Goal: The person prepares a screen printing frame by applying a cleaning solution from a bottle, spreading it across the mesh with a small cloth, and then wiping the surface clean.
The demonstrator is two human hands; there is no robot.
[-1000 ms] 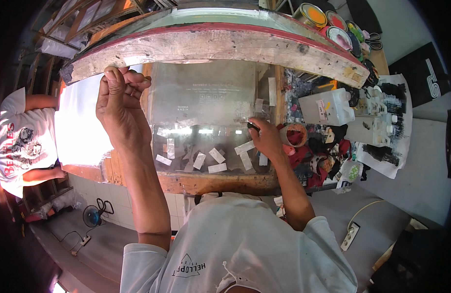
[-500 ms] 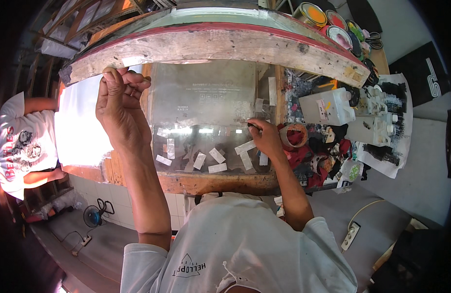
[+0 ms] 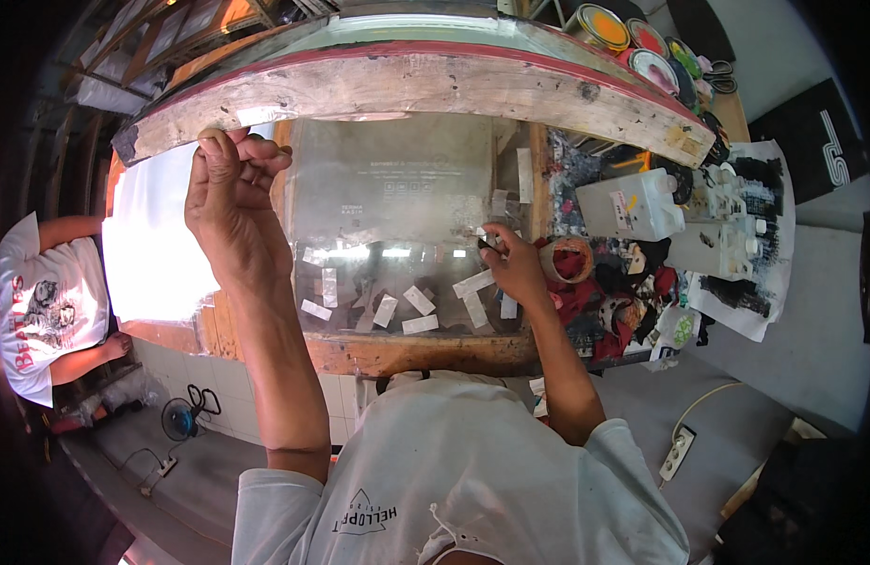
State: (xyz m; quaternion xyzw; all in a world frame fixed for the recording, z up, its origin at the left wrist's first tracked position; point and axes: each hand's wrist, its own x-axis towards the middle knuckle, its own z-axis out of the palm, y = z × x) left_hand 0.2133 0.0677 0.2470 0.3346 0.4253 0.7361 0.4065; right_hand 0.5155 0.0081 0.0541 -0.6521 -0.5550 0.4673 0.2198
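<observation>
A wooden screen-printing frame (image 3: 416, 87) is tilted up across the far side of the table. My left hand (image 3: 235, 193) pinches its lower edge near the left end, thumb and curled fingers closed on the wood. Beneath the frame, a translucent printed sheet (image 3: 388, 160) lies on the glass tabletop (image 3: 355, 318). At the sheet's near right corner is my right hand (image 3: 512, 266), thumb and forefinger closed together. A small pale and dark bit shows at those fingertips, too small to name. Several silvery tape strips (image 3: 419, 300) are scattered on the glass nearby.
On the right are a roll of tape (image 3: 568, 259), stained rags (image 3: 616, 311), plastic jugs (image 3: 633, 207) and open paint cans (image 3: 602, 28). A bright white surface (image 3: 157, 235) lies left of the glass. Another person (image 3: 58, 301) is at the far left.
My right fingertips have shifted slightly at the sheet's corner, and a pale bit now shows there. My left hand and the frame stay nearly still. The other person has moved slightly.
</observation>
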